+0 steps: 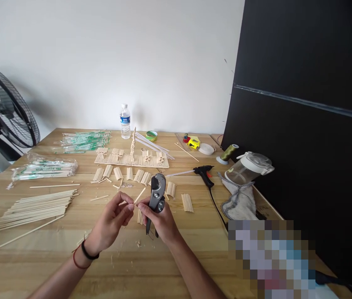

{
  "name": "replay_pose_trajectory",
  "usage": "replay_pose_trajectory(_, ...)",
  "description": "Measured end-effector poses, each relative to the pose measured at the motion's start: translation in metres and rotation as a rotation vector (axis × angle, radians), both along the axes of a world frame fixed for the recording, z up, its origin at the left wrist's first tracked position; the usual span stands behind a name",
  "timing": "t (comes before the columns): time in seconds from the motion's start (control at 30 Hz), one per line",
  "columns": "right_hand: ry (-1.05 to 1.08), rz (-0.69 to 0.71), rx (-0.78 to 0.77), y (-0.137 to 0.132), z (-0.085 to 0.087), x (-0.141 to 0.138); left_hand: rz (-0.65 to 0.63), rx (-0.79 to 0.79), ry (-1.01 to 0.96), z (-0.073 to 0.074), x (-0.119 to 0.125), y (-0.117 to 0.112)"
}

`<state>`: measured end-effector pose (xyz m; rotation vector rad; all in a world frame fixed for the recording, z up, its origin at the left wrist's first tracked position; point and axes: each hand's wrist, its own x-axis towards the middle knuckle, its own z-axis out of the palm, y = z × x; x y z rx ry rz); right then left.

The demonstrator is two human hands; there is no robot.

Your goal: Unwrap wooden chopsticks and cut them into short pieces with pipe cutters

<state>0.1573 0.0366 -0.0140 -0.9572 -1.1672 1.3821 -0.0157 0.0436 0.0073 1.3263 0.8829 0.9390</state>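
Note:
My left hand pinches a short wooden stick between thumb and forefinger. Close beside it, my right hand is wrapped round a grey hand cutter with its head pointing up; its fingertips come near the stick's lower end, and I cannot tell whether they touch it. Just beyond both hands lie small panels of sticks joined side by side, one of them a panel to the right. Behind these is a long stick-built model with an upright piece in its middle.
Loose long sticks and bagged sticks lie left. A black glue gun, its cord running forward, lies right, near a thread spool and a lidded clear jug. A water bottle stands behind; a fan is left.

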Motion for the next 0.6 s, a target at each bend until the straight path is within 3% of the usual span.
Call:
replay_pose_trajectory(0.17, -0.042, 0.011, 0.008, -0.002, 0.004, 0.0, -0.082, -0.026, -0.035, -0.008, 0.0, -0.004)
replay_pose_trajectory(0.23, -0.048, -0.032, 0.015, -0.002, 0.006, 0.0, -0.064, 0.118, 0.124, -0.01, -0.002, -0.003)
replay_pose_trajectory(0.33, 0.027, -0.17, -0.016, 0.0, 0.007, 0.005, 0.077, 0.351, 0.449, -0.013, -0.015, 0.007)
replay_pose_trajectory(0.47, 0.155, -0.35, -0.078, 0.01, 0.0, 0.018, 0.22, 0.414, 0.63, -0.025, -0.037, 0.026)
replay_pose_trajectory(0.6, 0.323, -0.458, -0.136, 0.018, -0.005, 0.027, 0.184, 0.527, 0.919, -0.038, -0.044, 0.032)
